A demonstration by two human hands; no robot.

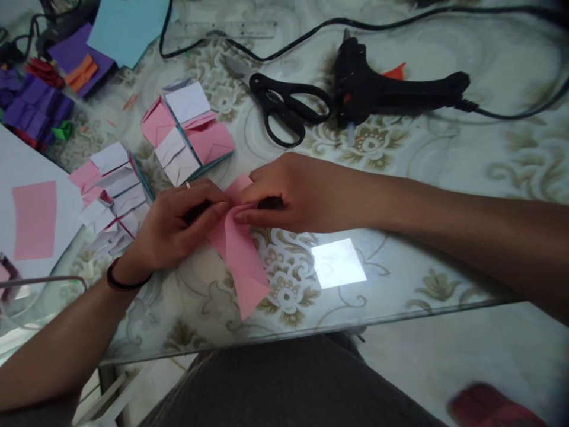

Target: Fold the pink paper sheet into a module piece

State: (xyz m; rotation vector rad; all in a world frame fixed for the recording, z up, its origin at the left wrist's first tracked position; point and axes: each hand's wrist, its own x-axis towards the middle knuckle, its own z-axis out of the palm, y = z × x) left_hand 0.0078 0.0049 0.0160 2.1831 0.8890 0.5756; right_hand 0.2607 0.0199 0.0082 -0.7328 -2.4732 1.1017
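Note:
A pink paper strip (pixel 246 270) is pinched at its middle, and its lower part hangs toward the table's front edge. My left hand (pixel 178 219), with a dark band at the wrist, holds it between thumb and fingers. From the other side my right hand (pixel 284 196) closes on the same strip, thumb and forefinger meeting at a fold. Part of the paper is hidden behind the fingers. Beside my left hand lies a bundle of folded pink and white paper pieces (pixel 118 190). Just beyond the hands sits a folded pink and white paper box shape (pixel 189 133).
Black-handled scissors (pixel 284 110) and a black glue gun (pixel 391 89) with its cord lie beyond my hands. A clear ruler (pixel 231 29) and light blue paper (pixel 131 29) are at the back. Purple folded papers (pixel 38 110) and a white sheet (pixel 26 160) occupy the left side.

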